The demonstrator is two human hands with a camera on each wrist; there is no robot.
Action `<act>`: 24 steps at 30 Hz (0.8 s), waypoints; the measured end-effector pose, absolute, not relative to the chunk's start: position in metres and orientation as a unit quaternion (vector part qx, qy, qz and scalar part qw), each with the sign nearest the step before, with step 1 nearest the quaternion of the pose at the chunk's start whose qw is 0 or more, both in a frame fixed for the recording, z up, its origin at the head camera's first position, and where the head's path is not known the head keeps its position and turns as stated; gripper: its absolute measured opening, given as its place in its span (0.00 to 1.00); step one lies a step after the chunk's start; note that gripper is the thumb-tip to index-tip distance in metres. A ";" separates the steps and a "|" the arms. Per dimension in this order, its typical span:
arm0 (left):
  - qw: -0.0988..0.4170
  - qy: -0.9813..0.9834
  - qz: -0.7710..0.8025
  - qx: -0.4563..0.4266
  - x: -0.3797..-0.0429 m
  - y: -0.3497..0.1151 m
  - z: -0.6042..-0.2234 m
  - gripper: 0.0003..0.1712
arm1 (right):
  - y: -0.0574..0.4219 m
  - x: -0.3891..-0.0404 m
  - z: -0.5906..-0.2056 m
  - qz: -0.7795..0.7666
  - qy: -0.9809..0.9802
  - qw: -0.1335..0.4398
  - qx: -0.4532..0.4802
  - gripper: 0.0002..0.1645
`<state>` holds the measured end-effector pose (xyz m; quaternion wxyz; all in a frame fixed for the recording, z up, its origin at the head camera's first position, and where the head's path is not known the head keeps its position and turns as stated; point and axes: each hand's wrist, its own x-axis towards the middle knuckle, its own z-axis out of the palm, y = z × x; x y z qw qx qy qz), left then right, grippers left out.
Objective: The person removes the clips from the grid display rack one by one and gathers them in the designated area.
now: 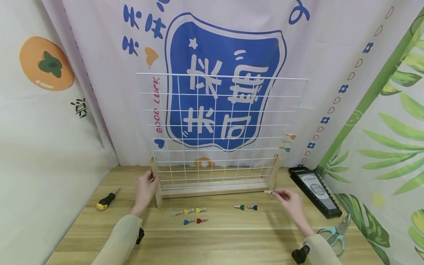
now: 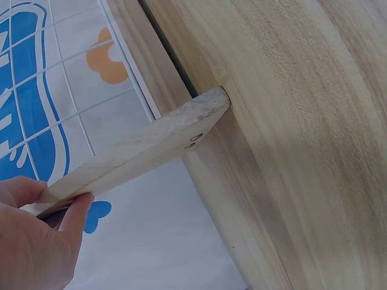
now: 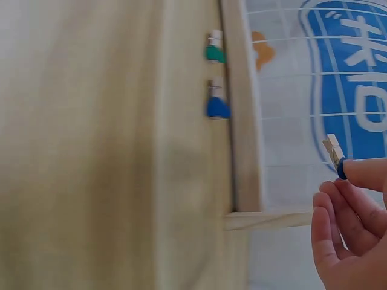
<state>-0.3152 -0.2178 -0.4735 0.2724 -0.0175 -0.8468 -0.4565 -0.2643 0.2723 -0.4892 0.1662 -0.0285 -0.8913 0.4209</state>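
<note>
Bracing the left upright (image 2: 139, 148), gripped in the fingers (image 2: 77, 219) of the left hand (image 2: 37, 248), and pinching a clip (image 3: 334, 151) by its blue-heart end in the right hand (image 3: 357, 226), near the right upright (image 1: 275, 171). Lead with the bare end; cannot tell whether touching the grid (image 1: 222, 76).

Light tan wood-grain table (image 1: 212, 246) fills btm; bkgd wall (image 1: 109, 73) is pale lilac hanging cloth, w/ big blue shield print (image 1: 224, 86), white Chinese chars (image 1: 200, 123) & red "GOOD LUCK" lettering (image 1: 156, 106); L wall (image 1: 39, 129) off-white w/ orange fruit print (image 1: 46, 64), prob. cloth too, tho blurry there; R wall (image 1: 402, 206) white w/ lg. green leaves (image 1: 402, 129) & diagonal green stripe (image 1: 371, 94); light soft, fairly even.
</note>
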 end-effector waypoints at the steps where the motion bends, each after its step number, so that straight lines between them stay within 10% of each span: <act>1: 0.273 -0.847 -0.456 -0.017 -0.315 -0.218 -0.473 0.04 | 0.272 -0.264 -0.495 0.418 -0.894 0.157 -0.025 0.11; 24: 0.286 -0.851 -0.441 -0.016 -0.314 -0.218 -0.474 0.03 | 0.274 -0.267 -0.540 0.355 -0.926 0.129 0.014 0.04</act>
